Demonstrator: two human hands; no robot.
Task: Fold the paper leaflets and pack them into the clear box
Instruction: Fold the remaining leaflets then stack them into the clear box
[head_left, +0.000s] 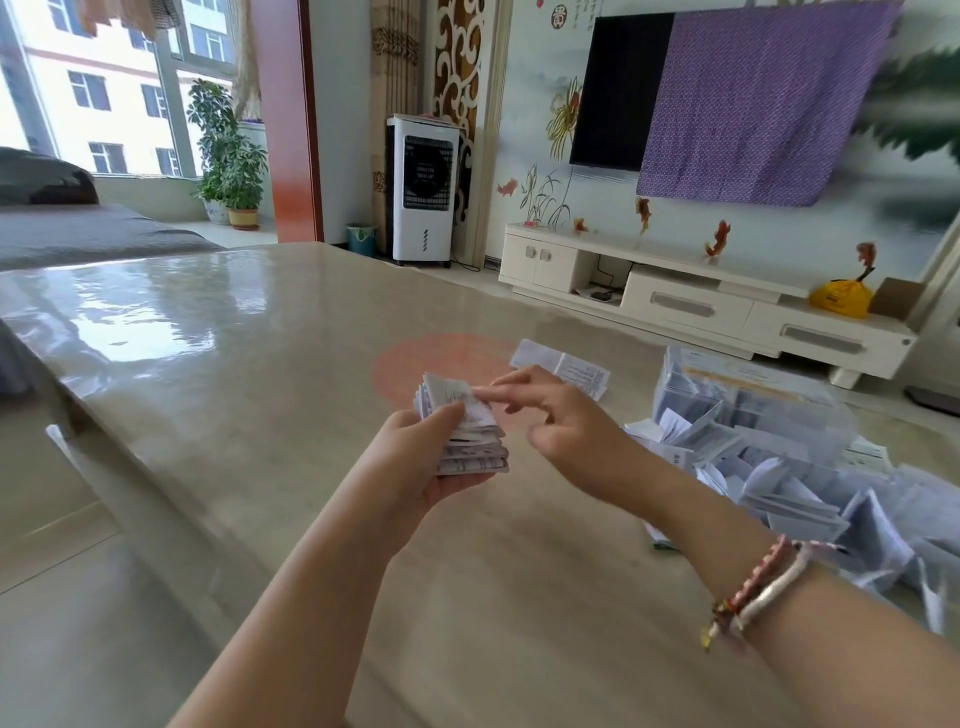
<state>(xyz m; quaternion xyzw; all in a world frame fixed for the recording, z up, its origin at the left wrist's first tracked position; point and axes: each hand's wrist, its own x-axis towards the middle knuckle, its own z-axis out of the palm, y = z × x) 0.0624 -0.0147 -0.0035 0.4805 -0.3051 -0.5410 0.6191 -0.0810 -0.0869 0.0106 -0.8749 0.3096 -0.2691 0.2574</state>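
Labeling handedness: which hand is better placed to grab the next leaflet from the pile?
Right, probably. The right hand is free, fingers extended, and sits beside the loose leaflet pile and clear box on that side. The left hand grips the folded stack.

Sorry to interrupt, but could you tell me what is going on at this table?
A person is sorting paper leaflets. The left hand grips a stack of folded leaflets above the table, while the right hand touches the top one with straight fingers. The clear box sits at the right, behind a loose pile of leaflets.
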